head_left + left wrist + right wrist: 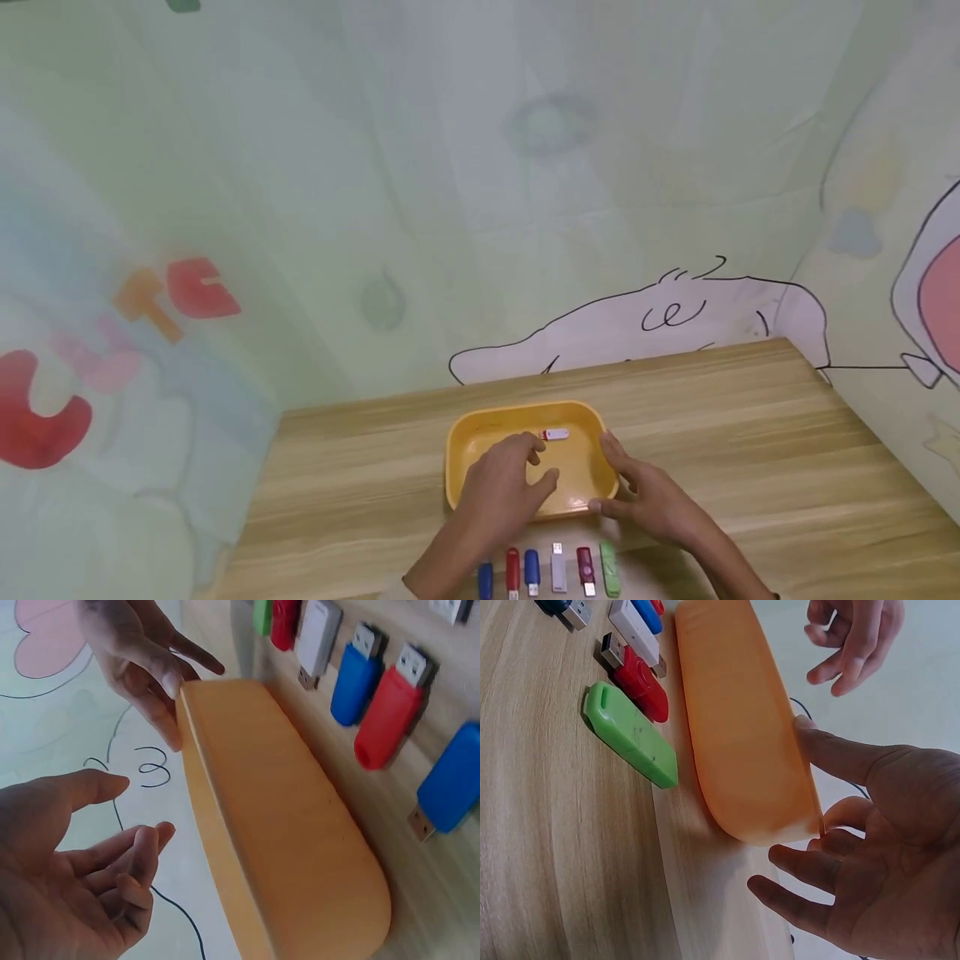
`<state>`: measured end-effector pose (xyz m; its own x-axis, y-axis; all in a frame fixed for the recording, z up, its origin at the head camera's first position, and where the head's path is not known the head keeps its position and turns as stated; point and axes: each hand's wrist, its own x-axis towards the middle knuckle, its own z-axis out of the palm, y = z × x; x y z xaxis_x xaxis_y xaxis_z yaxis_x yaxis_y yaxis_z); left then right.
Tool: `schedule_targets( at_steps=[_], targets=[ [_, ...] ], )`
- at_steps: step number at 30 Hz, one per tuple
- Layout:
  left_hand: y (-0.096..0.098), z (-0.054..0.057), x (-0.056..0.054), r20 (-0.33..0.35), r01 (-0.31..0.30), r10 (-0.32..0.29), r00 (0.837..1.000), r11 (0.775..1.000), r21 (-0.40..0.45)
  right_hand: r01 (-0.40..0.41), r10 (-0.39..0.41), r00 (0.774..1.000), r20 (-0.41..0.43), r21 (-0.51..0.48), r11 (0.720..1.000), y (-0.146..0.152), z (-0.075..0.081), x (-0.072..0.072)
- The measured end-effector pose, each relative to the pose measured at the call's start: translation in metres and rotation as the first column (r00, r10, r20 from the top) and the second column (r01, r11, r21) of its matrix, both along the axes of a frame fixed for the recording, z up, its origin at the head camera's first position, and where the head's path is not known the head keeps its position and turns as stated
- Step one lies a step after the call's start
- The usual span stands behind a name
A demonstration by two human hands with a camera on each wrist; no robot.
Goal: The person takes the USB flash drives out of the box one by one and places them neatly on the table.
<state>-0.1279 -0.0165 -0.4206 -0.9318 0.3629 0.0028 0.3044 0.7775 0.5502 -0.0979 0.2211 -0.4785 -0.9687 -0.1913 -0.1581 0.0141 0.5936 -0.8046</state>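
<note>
A yellow tray [468,425] sits on the wooden table, and one white-and-red USB stick [556,434] lies in it. My left hand [501,487] hovers over the tray's near left part, thumb and fingers apart with nothing between them. At the tray's near right corner, my right hand [654,498] holds the rim, its thumb on the near side and its fingers round the right end. The right wrist view shows that thumb's tip at the rim of the orange-looking tray wall [742,742].
In front of the tray lies a row of USB sticks: a blue one [485,581], a red one [513,567], another blue [532,569], a whitish one [558,571], a dark red one [586,568] and a green one [610,569]. A printed cloth [420,208] hangs behind the table.
</note>
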Motion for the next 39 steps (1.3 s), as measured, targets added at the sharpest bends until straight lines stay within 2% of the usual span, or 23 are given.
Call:
schedule_targets(
  at_steps=[6,9,13,17,21,25,30,39],
  targets=[
    [0.007,-0.002,-0.016,-0.017,-0.027,0.026,1.000,0.999,-0.037,0.003,-0.003,1.000,0.016,0.000,1.000,0.000,0.000,-0.002],
    [0.012,-0.001,-0.024,0.005,-0.040,0.041,0.999,0.998,-0.052,0.008,-0.008,0.999,0.031,-0.008,1.000,0.000,-0.001,-0.002],
    [0.022,-0.002,-0.032,0.033,-0.062,0.064,0.997,0.996,-0.068,-0.004,0.004,1.000,0.009,-0.015,1.000,0.001,-0.001,-0.002],
    [0.029,-0.005,-0.041,0.032,-0.072,0.075,0.997,0.993,-0.098,-0.012,0.012,1.000,-0.010,-0.011,1.000,0.002,-0.001,-0.002],
    [0.033,-0.009,-0.049,0.084,-0.086,0.091,0.992,0.994,-0.067,0.004,-0.003,1.000,0.012,-0.015,1.000,0.001,-0.001,-0.003],
    [0.037,-0.013,-0.055,0.128,-0.090,0.093,0.987,0.995,-0.031,0.013,-0.012,0.999,0.029,-0.021,1.000,0.001,0.000,-0.002],
    [0.043,-0.018,-0.060,0.121,-0.093,0.102,0.987,0.993,-0.075,0.014,-0.014,0.999,0.030,-0.009,1.000,0.002,0.000,-0.002],
    [0.050,-0.021,-0.066,0.113,-0.142,0.155,0.981,0.983,-0.112,0.003,-0.003,1.000,0.010,-0.014,1.000,0.004,-0.003,-0.002]
  ],
)
